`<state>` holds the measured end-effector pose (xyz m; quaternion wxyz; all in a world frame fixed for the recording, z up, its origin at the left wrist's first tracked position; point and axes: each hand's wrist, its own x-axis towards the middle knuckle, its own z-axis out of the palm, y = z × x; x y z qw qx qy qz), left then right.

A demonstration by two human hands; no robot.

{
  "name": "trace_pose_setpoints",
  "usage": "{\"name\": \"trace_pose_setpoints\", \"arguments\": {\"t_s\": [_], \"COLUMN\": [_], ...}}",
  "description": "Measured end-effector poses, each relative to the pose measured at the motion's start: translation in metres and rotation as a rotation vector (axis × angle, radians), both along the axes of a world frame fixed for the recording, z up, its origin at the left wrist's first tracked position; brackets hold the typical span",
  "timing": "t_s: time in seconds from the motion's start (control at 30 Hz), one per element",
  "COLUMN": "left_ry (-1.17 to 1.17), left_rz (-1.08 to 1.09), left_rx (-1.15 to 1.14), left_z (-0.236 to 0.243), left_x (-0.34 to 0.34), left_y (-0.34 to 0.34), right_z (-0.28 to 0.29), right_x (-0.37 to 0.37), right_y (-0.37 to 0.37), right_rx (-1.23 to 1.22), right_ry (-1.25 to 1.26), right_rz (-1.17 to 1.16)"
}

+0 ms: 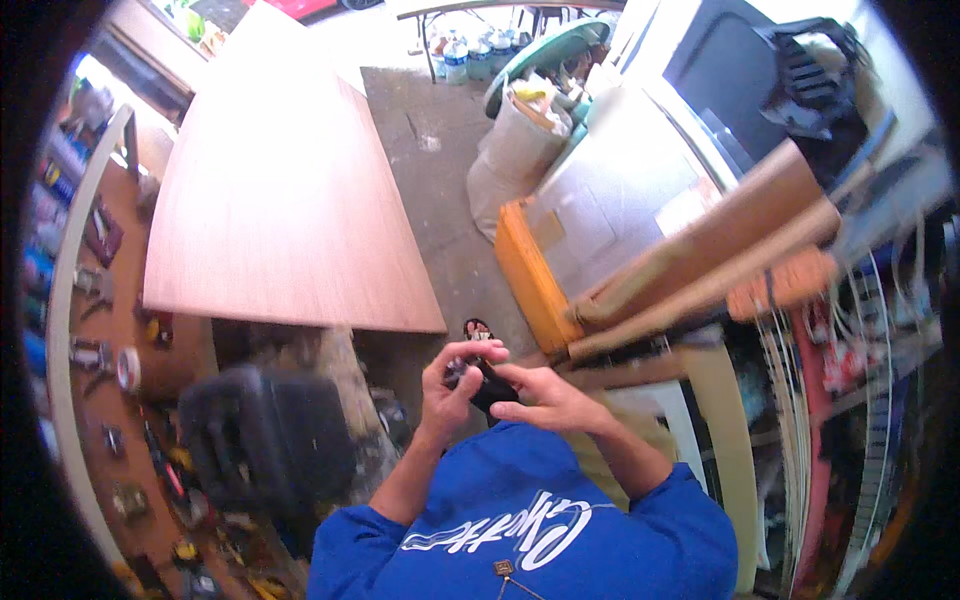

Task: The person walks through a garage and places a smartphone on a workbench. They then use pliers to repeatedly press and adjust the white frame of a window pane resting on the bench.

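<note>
Both of my hands are in front of my blue shirt, above a sandalled foot. My left hand [448, 395] is closed round the upper end of a small black object [483, 392] with a shiny part; my right hand [540, 400] grips its lower end from the right, thumb along it. What the object is, I cannot make out. Beyond my hands, to the left, lies a large pale wooden sheet [265, 200].
A black case [265, 440] and a tool-covered brown board [125, 420] are at my left. An orange wooden piece [525, 265], stuffed sacks [510, 170], long rolls or boards [710, 250] and cluttered stock are at my right. A concrete floor [420, 200] runs between, toward water jugs [457, 60].
</note>
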<state>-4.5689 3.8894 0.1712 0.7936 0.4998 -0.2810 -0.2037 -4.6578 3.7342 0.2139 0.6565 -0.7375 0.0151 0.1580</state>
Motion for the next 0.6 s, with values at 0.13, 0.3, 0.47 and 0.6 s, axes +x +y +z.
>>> {"name": "trace_pose_setpoints", "arguments": {"t_s": [0.13,0.3,0.47,0.6], "left_ry": [0.025,0.151,0.428,0.547], "left_rz": [0.017,0.324,0.572,0.48], "left_rx": [-0.043,0.035,0.752,1.031], "left_z": [-0.018,-0.012,-0.14,-0.236], "left_x": [0.147,0.368,0.5,0.6], "left_y": [-0.061,-0.083,-0.046,-0.04], "right_z": [-0.037,0.059,0.107,0.137], "right_x": [0.163,0.381,0.532,0.665], "right_y": [-0.05,-0.128,-0.201,-0.247], "right_rx": [0.027,0.079,0.069,0.131], "right_ry": [-0.221,-0.228,-0.876,-1.431], "right_rz": [-0.027,-0.005,-0.068,-0.156]}}
